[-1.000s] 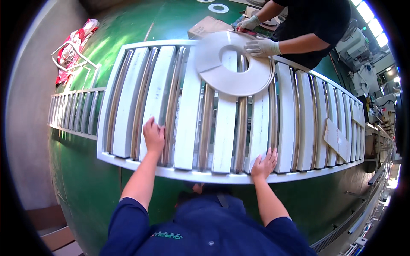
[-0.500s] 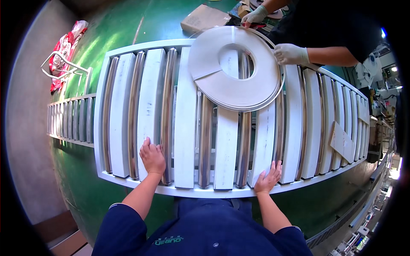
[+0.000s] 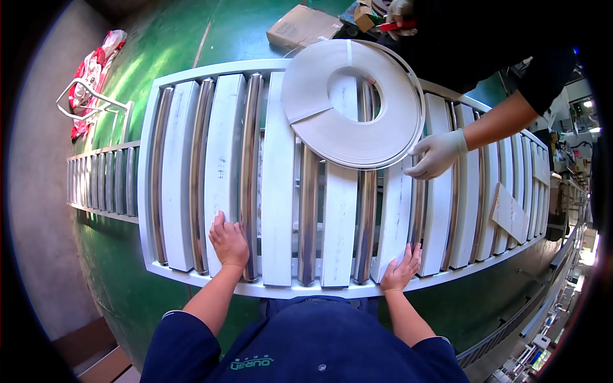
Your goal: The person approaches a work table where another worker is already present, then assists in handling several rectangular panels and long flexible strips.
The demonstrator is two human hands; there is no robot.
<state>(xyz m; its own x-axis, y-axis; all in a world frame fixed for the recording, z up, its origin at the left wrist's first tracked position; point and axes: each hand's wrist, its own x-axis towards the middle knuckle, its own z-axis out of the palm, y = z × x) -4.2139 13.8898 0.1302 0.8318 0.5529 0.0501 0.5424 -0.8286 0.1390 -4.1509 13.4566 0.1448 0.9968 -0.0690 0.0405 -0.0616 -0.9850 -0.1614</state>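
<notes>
Left hand [image 3: 230, 247] and right hand [image 3: 399, 274] rest on roller conveyor [image 3: 223, 66], seemingly for support, fingers [image 3: 220, 226] loosely open, empty; strip coil [image 3: 354, 140] beyond.

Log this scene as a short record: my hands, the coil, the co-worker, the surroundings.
Left hand: the left hand rests on a white slat, gripping nothing visible
Right hand: the right hand rests at the table's near edge
Support: roller table, slats alternating with metal rollers
Coil: flat pale coil lying toward the far side
Co-worker: one gloved hand by the coil's edge; another holds a red tool
Beyond: cardboard box on green floor
</notes>
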